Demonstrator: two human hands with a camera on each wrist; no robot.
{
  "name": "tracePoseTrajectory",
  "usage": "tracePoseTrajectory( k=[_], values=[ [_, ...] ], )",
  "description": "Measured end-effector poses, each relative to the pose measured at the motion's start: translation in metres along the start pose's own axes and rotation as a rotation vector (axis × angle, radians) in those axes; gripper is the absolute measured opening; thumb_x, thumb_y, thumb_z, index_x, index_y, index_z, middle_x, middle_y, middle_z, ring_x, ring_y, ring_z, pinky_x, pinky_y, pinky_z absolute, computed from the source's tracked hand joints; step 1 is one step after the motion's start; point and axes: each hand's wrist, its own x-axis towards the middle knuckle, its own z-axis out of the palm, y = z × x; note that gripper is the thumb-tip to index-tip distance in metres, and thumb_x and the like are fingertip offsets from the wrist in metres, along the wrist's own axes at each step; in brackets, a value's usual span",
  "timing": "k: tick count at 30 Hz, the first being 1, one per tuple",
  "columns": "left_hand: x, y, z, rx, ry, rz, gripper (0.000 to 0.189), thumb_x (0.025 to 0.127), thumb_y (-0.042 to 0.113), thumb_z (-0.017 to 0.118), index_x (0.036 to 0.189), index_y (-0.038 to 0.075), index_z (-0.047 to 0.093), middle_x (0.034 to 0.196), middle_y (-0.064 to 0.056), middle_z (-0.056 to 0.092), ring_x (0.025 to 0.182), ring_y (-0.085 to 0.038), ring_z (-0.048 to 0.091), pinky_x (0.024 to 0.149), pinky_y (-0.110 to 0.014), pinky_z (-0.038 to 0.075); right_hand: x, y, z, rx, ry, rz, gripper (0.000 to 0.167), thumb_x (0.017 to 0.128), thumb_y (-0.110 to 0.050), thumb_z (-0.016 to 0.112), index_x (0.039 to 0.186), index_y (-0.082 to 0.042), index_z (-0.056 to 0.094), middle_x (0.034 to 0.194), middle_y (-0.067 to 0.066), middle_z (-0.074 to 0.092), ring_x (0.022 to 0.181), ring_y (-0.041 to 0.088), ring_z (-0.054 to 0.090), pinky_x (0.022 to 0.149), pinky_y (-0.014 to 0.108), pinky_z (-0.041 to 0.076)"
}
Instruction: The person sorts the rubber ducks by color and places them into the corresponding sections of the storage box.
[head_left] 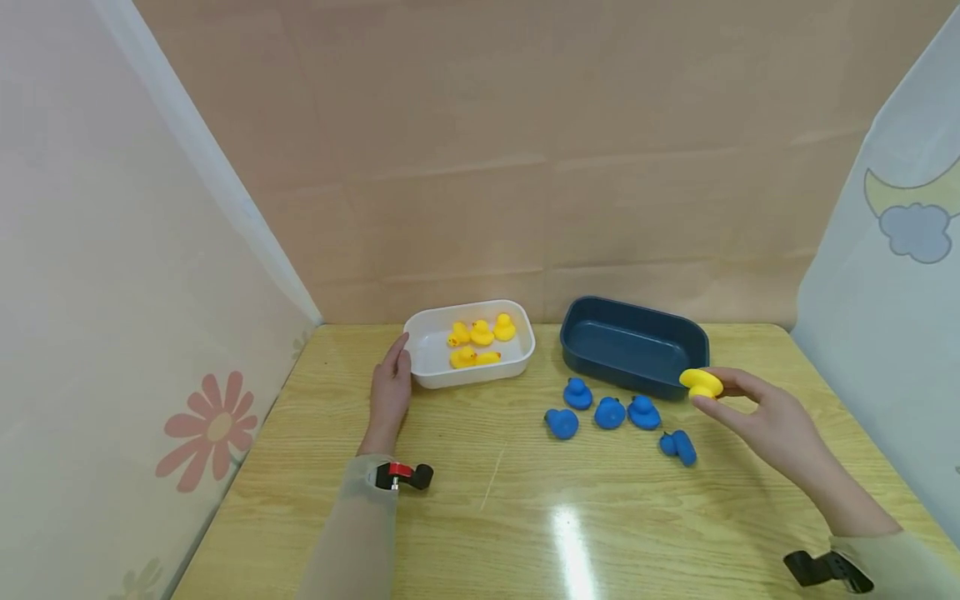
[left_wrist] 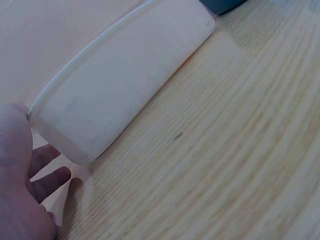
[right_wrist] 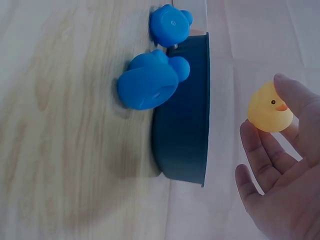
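Observation:
In the head view my right hand (head_left: 776,417) pinches a yellow rubber duck (head_left: 701,382) between thumb and fingertips, over the near right corner of a dark blue tub (head_left: 637,371). The right wrist view shows the yellow duck (right_wrist: 269,110) with its eye and orange beak. My left hand (head_left: 392,387) touches the left end of a white tub (head_left: 472,379), its fingers along the corner. Several yellow rubber ducks (head_left: 482,333) lie inside that white tub. Several blue rubber ducks (head_left: 610,412) lie on the table in front of the dark blue tub.
The wooden table (head_left: 465,500) ends at a brown paper backdrop (head_left: 525,167). Pale printed sheets stand left (head_left: 135,250) and right (head_left: 900,275). The two tubs stand side by side at the back edge, with a narrow gap between them.

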Motion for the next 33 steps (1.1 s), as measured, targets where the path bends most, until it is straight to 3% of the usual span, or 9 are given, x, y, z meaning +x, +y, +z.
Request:
tracePoseTrajectory(
  k=[8,13,33],
  values=[
    [-0.001,0.003,0.0,-0.005,0.001,0.006,0.05,0.121,0.039,0.039,0.168,0.027,0.051,0.171,-0.007,0.049,0.161,-0.032,0.037,0.136,-0.052,0.003,0.016,-0.025,0.011,0.018,0.017,-0.093,0.057,0.104,-0.043,0.079,0.147,-0.009,0.067,0.125,0.015,0.074,0.115,0.038,0.063,0.077,0.041,0.051],
    [-0.001,0.003,0.0,-0.001,0.005,0.001,0.05,0.121,0.039,0.039,0.168,0.028,0.051,0.171,-0.006,0.048,0.162,-0.032,0.036,0.136,-0.052,0.003,0.028,-0.04,0.022,0.028,0.007,-0.145,0.053,0.105,-0.04,0.079,0.147,-0.009,0.069,0.119,0.011,0.075,0.109,0.032,0.065,0.077,0.039,0.053],
    [-0.001,0.003,0.0,-0.031,-0.004,0.004,0.049,0.121,0.037,0.039,0.168,0.025,0.051,0.171,-0.008,0.048,0.162,-0.031,0.037,0.136,-0.054,0.004,0.068,-0.092,0.071,0.132,-0.043,-0.219,0.052,0.103,-0.048,0.079,0.145,-0.016,0.072,0.117,0.003,0.078,0.11,0.027,0.07,0.09,0.046,0.053]
  ],
)
